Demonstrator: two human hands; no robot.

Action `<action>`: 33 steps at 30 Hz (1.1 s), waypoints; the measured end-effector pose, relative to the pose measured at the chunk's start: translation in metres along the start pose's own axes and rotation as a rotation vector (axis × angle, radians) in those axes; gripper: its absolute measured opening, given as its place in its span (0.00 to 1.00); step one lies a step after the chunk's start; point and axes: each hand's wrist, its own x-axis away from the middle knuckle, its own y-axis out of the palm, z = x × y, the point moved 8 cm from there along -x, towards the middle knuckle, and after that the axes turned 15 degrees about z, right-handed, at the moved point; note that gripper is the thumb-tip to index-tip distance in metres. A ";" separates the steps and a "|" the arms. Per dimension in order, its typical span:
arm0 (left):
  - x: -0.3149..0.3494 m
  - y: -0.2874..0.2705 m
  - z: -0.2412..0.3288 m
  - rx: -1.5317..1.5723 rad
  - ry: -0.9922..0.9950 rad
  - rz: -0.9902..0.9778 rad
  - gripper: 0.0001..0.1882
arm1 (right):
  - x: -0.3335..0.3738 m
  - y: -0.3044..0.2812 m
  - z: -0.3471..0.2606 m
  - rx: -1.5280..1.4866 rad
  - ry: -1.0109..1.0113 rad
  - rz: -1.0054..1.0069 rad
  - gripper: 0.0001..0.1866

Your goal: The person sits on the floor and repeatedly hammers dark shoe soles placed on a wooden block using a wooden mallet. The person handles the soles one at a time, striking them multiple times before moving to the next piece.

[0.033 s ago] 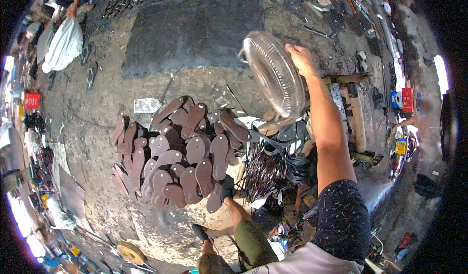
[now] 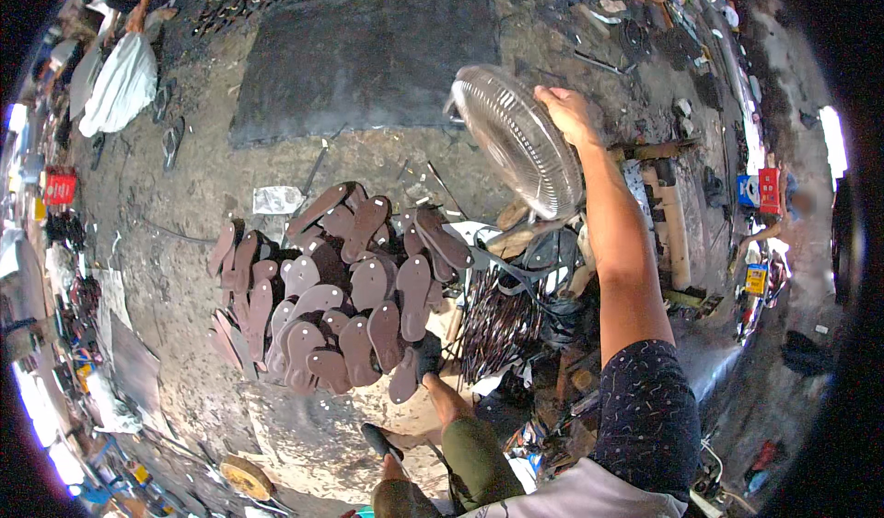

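Observation:
My right hand reaches far forward, its fingers closed at the back edge of an electric fan. The fan has a round wire grille, tilted, with its face toward the left; its blades look blurred. Part of my fingers is hidden at the grille. Below the fan lie a wooden piece and dark straps. To the left, many brown sandal soles lie heaped on the floor, each with small pale dots. My left hand does not show.
A dark flat mat lies ahead. A bundle of dark strips lies beside the soles, near my foot. A wooden frame stands right of my arm. At the far left another person's arm is above a white sack.
The fan has turned slightly, its upper rim shifting left and down. My right hand has moved a little left and down with it. The soles stay in place.

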 end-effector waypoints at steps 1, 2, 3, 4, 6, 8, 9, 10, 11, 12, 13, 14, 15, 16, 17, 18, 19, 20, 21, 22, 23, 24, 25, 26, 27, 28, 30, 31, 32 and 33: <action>0.003 0.003 0.006 -0.014 -0.034 -0.014 0.26 | 0.006 0.008 -0.015 0.052 -0.077 -0.081 0.22; 0.006 0.004 0.011 -0.034 -0.071 -0.031 0.26 | 0.016 0.014 -0.027 0.106 -0.155 -0.158 0.23; 0.006 0.005 0.016 -0.055 -0.105 -0.053 0.26 | 0.024 0.018 -0.035 0.163 -0.231 -0.230 0.24; 0.004 0.008 0.016 -0.066 -0.163 -0.099 0.28 | 0.027 0.020 -0.032 0.169 -0.257 -0.275 0.23; -0.003 0.015 0.021 -0.083 -0.172 -0.103 0.29 | 0.024 0.021 -0.033 0.213 -0.262 -0.295 0.23; -0.009 0.017 0.028 -0.105 -0.181 -0.093 0.29 | 0.025 0.022 -0.028 0.244 -0.306 -0.344 0.21; -0.007 0.017 0.028 -0.111 -0.195 -0.089 0.29 | 0.025 0.019 -0.024 0.233 -0.317 -0.344 0.21; -0.004 0.018 0.031 -0.118 -0.207 -0.083 0.29 | 0.026 0.016 -0.022 0.216 -0.328 -0.343 0.20; -0.004 0.018 0.033 -0.125 -0.215 -0.082 0.29 | 0.023 0.013 -0.018 0.199 -0.339 -0.336 0.20; -0.003 0.020 0.034 -0.129 -0.223 -0.078 0.29 | 0.017 0.011 -0.012 0.190 -0.350 -0.338 0.19; -0.004 0.022 0.037 -0.138 -0.226 -0.080 0.30 | 0.011 0.010 -0.003 0.214 -0.345 -0.331 0.18; -0.003 0.024 0.039 -0.142 -0.231 -0.080 0.30 | 0.007 0.009 0.008 0.237 -0.340 -0.325 0.18; -0.004 0.024 0.040 -0.148 -0.234 -0.076 0.30 | 0.000 0.009 0.017 0.252 -0.334 -0.318 0.18; -0.004 0.025 0.041 -0.153 -0.236 -0.079 0.30 | -0.012 0.005 0.028 0.336 -0.315 -0.305 0.18; -0.001 0.025 0.042 -0.161 -0.241 -0.073 0.30 | -0.017 0.005 0.034 0.296 -0.282 -0.293 0.18; 0.002 0.024 0.043 -0.167 -0.248 -0.067 0.30 | -0.021 0.005 0.039 0.295 -0.287 -0.264 0.17; 0.004 0.024 0.043 -0.169 -0.257 -0.061 0.30 | -0.030 0.004 0.043 0.293 -0.297 -0.232 0.17; 0.004 0.026 0.043 -0.173 -0.264 -0.062 0.31 | -0.035 0.000 0.038 0.405 -0.448 -0.129 0.17; 0.007 0.025 0.042 -0.173 -0.277 -0.065 0.31 | -0.036 -0.002 0.034 0.510 -0.599 -0.024 0.17; 0.007 0.024 0.041 -0.164 -0.288 -0.072 0.31 | -0.033 -0.001 0.029 0.607 -0.751 0.084 0.18; 0.004 0.032 0.073 0.518 -0.296 -0.295 0.16 | -0.037 -0.011 0.033 0.689 -0.664 0.075 0.20; -0.009 0.033 0.079 -0.056 0.054 -0.063 0.17 | -0.066 -0.019 0.064 0.671 -0.615 0.053 0.30; 0.012 0.018 0.073 -0.262 0.114 0.011 0.20 | -0.031 0.009 0.040 0.506 -0.315 -0.042 0.30; 0.001 0.014 0.081 -0.478 0.210 0.019 0.24 | -0.036 -0.008 0.040 0.532 -0.419 0.036 0.30; 0.002 0.017 0.085 -0.032 -0.016 0.022 0.24 | -0.030 -0.019 0.031 0.424 -0.457 0.060 0.28; -0.002 0.019 0.093 -0.158 0.145 -0.015 0.25 | -0.044 -0.024 0.036 0.595 -0.636 0.072 0.27; 0.000 0.026 0.120 -0.393 0.212 0.024 0.23 | -0.022 -0.036 0.017 0.889 -0.686 0.178 0.26; 0.010 0.036 0.144 -0.297 0.274 -0.004 0.22 | 0.003 -0.037 0.006 0.680 -0.676 0.244 0.26; 0.018 0.038 0.144 -0.322 0.019 0.005 0.23 | 0.033 -0.042 -0.002 0.476 -0.648 0.310 0.27; 0.020 0.031 0.120 -0.308 -0.002 -0.011 0.23 | 0.065 -0.040 -0.013 0.258 -0.606 0.369 0.27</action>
